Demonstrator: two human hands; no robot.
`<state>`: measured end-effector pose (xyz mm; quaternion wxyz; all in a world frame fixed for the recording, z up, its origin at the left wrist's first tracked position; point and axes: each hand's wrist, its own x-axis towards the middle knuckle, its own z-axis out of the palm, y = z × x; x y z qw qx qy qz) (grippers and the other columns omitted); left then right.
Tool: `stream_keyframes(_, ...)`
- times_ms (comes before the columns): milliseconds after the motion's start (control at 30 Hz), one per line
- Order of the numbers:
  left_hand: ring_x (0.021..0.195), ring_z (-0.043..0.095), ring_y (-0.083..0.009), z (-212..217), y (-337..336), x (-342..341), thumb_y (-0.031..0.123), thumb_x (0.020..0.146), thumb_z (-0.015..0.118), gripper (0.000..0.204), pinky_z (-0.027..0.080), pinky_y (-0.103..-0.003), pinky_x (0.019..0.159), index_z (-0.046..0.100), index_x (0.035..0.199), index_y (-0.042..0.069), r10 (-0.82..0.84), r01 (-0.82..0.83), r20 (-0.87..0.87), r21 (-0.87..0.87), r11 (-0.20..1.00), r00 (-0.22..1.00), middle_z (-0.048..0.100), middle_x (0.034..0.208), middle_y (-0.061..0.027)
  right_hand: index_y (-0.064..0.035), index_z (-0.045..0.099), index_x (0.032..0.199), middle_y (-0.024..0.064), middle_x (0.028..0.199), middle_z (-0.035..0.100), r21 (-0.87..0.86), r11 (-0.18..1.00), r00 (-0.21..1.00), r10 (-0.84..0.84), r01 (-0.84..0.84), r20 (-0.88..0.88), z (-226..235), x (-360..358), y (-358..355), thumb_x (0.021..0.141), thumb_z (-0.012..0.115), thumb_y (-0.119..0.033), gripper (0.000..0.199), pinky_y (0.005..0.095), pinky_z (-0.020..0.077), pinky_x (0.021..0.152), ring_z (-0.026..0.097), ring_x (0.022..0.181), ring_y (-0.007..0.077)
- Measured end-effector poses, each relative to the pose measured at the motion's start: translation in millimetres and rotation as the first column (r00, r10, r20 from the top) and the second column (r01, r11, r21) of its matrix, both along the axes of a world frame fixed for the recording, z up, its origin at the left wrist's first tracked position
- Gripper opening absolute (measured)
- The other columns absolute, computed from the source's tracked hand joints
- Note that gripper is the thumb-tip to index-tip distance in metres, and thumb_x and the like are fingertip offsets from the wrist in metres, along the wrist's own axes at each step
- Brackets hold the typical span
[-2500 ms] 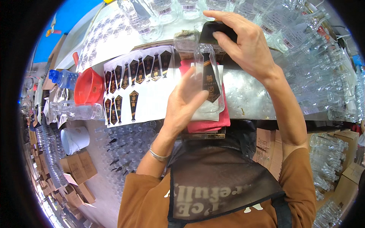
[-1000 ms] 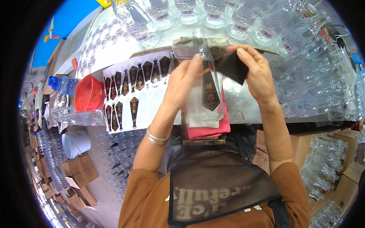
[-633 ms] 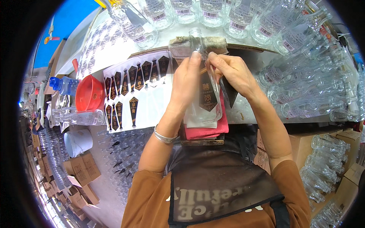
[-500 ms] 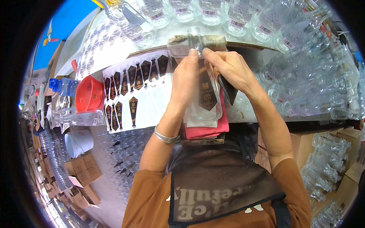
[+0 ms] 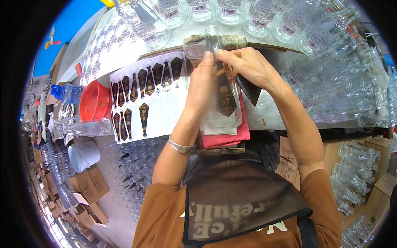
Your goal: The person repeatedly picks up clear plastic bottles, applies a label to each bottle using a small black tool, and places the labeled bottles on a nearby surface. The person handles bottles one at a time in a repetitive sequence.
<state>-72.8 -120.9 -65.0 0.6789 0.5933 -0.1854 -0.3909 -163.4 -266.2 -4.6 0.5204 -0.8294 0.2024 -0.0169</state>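
A clear glass bottle (image 5: 213, 40) lies with its neck pointing away from me, propped on a rolled cloth (image 5: 194, 47). On its upper face is a dark tie-shaped label (image 5: 225, 97) with gold print. My left hand (image 5: 201, 84), partly blurred, wraps the bottle's left side, thumb by the neck. My right hand (image 5: 251, 68) presses its thumb at the label's top end. Its curled fingers hold a flat dark pointed piece (image 5: 249, 90), whose kind I cannot make out. A sheet of similar dark labels (image 5: 165, 109) lies to the left.
Pink cloth (image 5: 225, 140) lies beneath the bottle. Glass bottles stand along the back (image 5: 229, 10) and lie stacked on the right (image 5: 339, 95). An orange-red bowl (image 5: 94, 101), a blue-capped bottle (image 5: 70, 94) and another lying bottle (image 5: 84, 127) are left. A white bucket (image 5: 84, 156) sits lower left.
My right hand has shifted slightly left, its thumb closer to my left thumb at the bottle's neck. The bottle and label stay nearly in place, and the view has moved slightly.
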Motion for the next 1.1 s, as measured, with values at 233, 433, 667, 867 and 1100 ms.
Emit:
stream_keyframes(233,0.071,0.067,-0.0141,12.3,3.7,12.3,0.056,0.103,0.043,0.058,0.054,-0.026,0.066,0.064,0.101,0.002,-0.017,0.03,-0.098,0.127,0.991,0.995,0.066,0.08,-0.0065,-0.003,0.071,0.073,0.0091,0.071,0.068,0.194,0.981,0.998,0.004,-0.015,0.057,-3.9,-4.0,-2.0,0.093,0.053,-0.059,0.062,0.0328,0.0497,0.076,0.062,0.073,0.0196)
stream_keyframes(433,0.071,0.067,-0.0151,14.3,-5.5,6.0,0.059,0.102,0.045,0.063,0.056,-0.028,0.064,0.066,0.098,-0.001,-0.024,0.01,0.17,0.081,0.997,0.985,0.068,0.08,-0.009,-0.0041,0.071,0.074,0.0066,0.07,0.067,0.052,0.998,0.998,0.033,-0.036,0.047,-1.1,-12.5,2.3,0.091,0.058,-0.057,0.057,0.0317,0.0471,0.074,0.059,0.073,0.0154)
stream_keyframes(667,0.081,0.069,-0.0179,7.1,0.4,4.9,0.06,0.102,0.043,0.065,0.057,-0.028,0.072,0.063,0.113,-0.001,-0.026,0.028,-0.052,0.032,0.999,0.998,0.07,0.093,-0.011,0.0008,0.073,0.094,0.0042,0.078,0.07,0.311,0.944,0.985,0.059,-0.107,0.161,-14.3,-17.2,-4.0,0.094,0.061,-0.055,0.057,0.0307,0.0491,0.073,0.061,0.076,0.0123)
stream_keyframes(867,0.092,0.07,-0.0193,9.0,8.8,-6.3,0.049,0.105,0.044,0.056,0.058,-0.03,0.082,0.06,0.119,-0.003,-0.056,0.053,0.098,0.038,0.998,0.994,0.069,0.109,-0.0146,0.0023,0.064,0.121,0.0019,0.089,0.067,0.64,0.739,0.928,-0.356,0.21,0.107,-12.6,-53.7,-5.6,0.102,0.057,-0.035,0.043,0.0227,0.0497,0.077,0.061,0.08,0.007)
stream_keyframes(1100,0.099,0.068,-0.0196,12.2,9.9,-10.1,0.052,0.105,0.044,0.061,0.056,-0.032,0.086,0.055,0.125,-0.005,-0.019,0.019,-0.009,-0.016,1.0,1.0,0.066,0.119,-0.0148,0.0008,0.065,0.118,0.0047,0.106,0.068,0.314,0.936,0.835,-0.298,0.159,0.463,6.7,-43.8,2.1,0.09,0.065,-0.009,0.03,0.0255,0.0521,0.084,0.064,0.094,0.0126)
